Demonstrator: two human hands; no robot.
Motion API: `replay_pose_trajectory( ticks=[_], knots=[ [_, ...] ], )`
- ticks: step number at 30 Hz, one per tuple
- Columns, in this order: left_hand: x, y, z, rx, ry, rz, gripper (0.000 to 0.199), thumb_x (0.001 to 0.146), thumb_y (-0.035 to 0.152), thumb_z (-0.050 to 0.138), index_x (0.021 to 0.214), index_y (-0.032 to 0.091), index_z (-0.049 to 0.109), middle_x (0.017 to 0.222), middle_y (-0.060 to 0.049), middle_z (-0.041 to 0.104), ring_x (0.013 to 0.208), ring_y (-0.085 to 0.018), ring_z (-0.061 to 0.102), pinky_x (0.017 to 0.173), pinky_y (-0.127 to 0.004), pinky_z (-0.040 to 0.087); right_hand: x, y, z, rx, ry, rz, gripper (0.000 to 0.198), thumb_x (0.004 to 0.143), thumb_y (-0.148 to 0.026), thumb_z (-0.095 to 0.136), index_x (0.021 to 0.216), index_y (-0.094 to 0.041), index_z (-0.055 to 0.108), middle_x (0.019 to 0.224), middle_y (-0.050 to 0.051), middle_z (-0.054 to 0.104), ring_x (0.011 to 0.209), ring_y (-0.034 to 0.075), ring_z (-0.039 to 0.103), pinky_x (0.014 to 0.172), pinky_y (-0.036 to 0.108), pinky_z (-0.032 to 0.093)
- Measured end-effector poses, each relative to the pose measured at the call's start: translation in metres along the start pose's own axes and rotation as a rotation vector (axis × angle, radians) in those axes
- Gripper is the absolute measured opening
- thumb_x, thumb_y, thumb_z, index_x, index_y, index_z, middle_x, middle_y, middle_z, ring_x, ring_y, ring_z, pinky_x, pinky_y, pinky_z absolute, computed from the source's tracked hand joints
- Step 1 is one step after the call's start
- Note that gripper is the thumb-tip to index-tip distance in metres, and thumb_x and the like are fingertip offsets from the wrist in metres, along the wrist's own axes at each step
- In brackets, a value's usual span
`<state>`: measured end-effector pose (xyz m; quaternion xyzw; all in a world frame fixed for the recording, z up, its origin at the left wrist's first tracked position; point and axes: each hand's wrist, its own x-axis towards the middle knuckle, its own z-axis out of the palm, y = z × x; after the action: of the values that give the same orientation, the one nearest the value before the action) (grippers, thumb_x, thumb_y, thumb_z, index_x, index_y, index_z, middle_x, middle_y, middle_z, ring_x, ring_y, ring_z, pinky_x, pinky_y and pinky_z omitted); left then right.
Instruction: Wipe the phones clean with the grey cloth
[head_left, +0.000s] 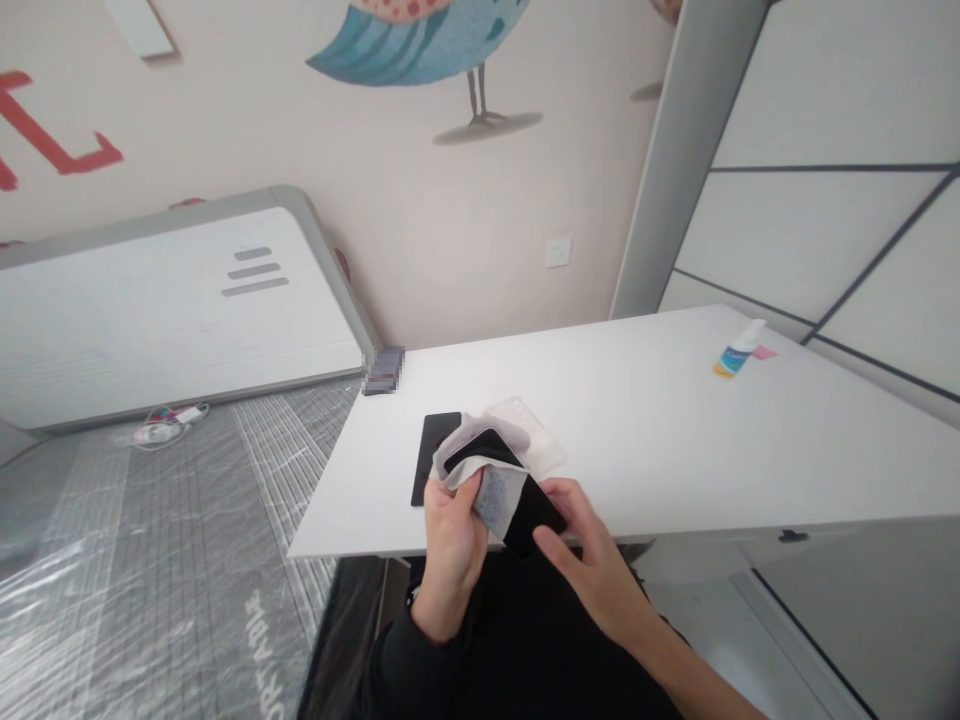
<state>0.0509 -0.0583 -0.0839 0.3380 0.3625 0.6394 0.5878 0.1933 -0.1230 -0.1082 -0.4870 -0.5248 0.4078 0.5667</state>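
Note:
A black smartphone [534, 520] is held in front of me, tilted, above the near edge of the table. My left hand [456, 525] is closed on a pale cloth [501, 497] that wraps round the middle and far end of the phone. The thumb presses the cloth against the screen. My right hand [589, 545] grips the phone's near end between thumb and fingers. Just beyond the hands, a clear phone case [536, 440] lies on the table, partly covered by the cloth. A flat black object [431, 455] rests to the left, partly hidden behind the cloth.
The white table [637, 430] stands against the wall. A white spray bottle [741, 350] lies at its far right by a pink piece [765, 352]. A blurred dark item [384, 370] sits at the far left corner. Plastic sheeting [150, 560] covers the floor at left.

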Motion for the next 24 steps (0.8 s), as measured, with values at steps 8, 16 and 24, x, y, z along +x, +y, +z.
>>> replay_pose_trajectory(
  ticks=[8,16,24],
  knots=[
    [-0.005,0.018,-0.01,0.257,-0.172,-0.147,0.041,0.064,0.037,0.094,0.094,0.015,0.077,0.088,-0.008,0.081,0.078,-0.023,0.075,0.073,-0.03,0.058,0.015,-0.004,-0.031,0.068,0.22,0.1,0.038,0.084,-0.057,0.077,0.079,-0.02,0.068,0.072,0.0,0.064,0.069,0.018,0.058,0.064,0.028,0.049],
    [-0.021,0.042,0.009,0.538,-0.695,-0.315,0.033,0.07,0.028,0.09,0.098,0.015,0.08,0.095,-0.006,0.08,0.088,-0.022,0.07,0.082,-0.028,0.054,0.03,-0.036,-0.059,-0.133,0.268,-0.095,0.034,0.086,-0.054,0.075,0.075,-0.022,0.072,0.068,0.001,0.065,0.065,0.018,0.06,0.058,0.027,0.051],
    [-0.027,0.046,0.005,0.63,-0.828,-0.416,0.014,0.076,0.026,0.077,0.075,0.015,0.068,0.07,0.002,0.061,0.067,-0.013,0.052,0.066,-0.023,0.044,0.044,-0.064,-0.068,-0.286,-0.163,-0.118,0.043,0.092,-0.059,0.066,0.069,-0.022,0.065,0.067,0.001,0.06,0.062,0.018,0.054,0.055,0.028,0.045]
  ],
)
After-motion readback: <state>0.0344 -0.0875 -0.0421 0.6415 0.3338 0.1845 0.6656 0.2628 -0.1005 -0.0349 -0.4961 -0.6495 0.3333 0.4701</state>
